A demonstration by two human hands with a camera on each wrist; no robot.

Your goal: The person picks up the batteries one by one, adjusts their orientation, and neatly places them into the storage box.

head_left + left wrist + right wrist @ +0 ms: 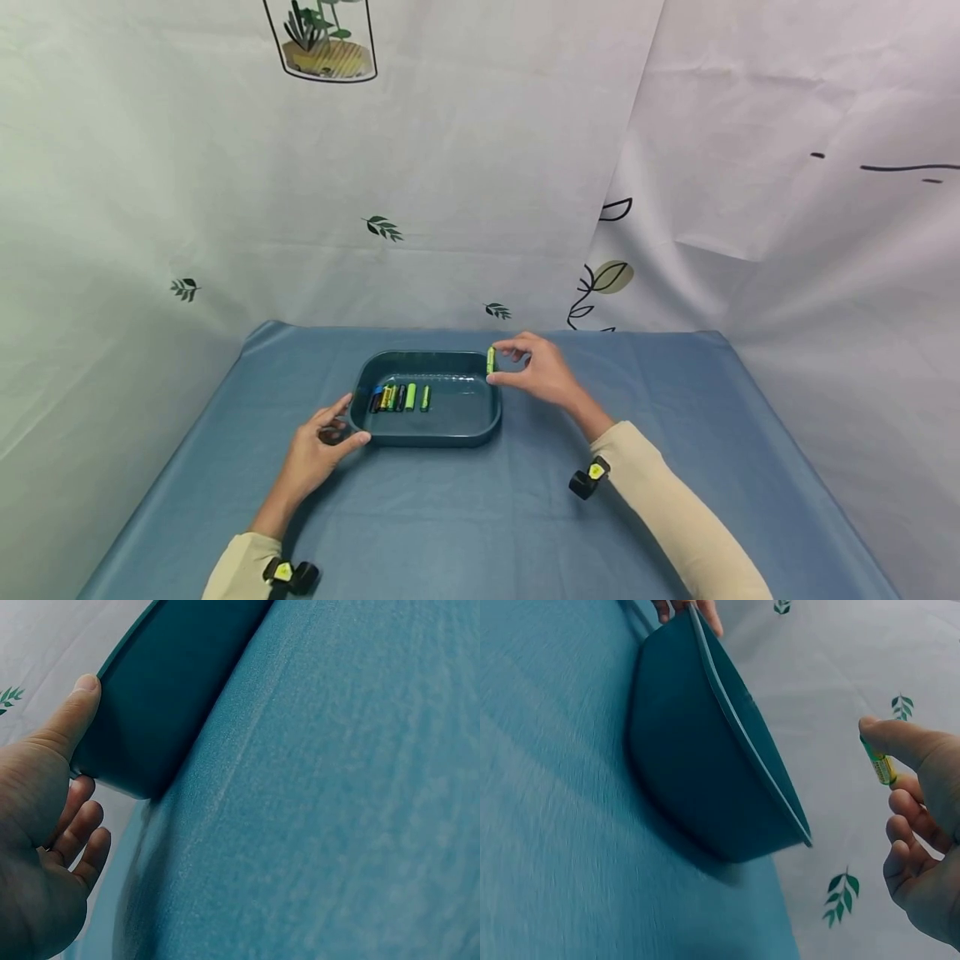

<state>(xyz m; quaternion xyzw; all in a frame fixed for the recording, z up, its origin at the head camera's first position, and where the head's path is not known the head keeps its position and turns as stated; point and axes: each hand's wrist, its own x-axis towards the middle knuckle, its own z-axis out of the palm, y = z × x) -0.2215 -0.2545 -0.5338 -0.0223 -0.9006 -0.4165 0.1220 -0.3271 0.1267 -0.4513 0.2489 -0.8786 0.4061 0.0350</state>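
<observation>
A dark teal rectangular tray (457, 417) lies on the cloth. My left hand (318, 450) holds its near left corner, with the thumb on the front wall and fingers at the left side; the left wrist view shows the thumb (75, 712) against the tray wall. My right hand (536, 371) pinches a green-yellow battery (491, 360) by its ends between thumb and finger, above the tray's right rim. In the right wrist view that battery (882, 763) is apart from the tray. Inside, several batteries (410, 397) stand side by side at the left; one battery (425, 398) sits slightly apart.
A blue cloth (480, 517) covers the table. Pale printed sheets (480, 167) hang behind it and at both sides. Each sleeve carries a small black wrist camera (588, 478).
</observation>
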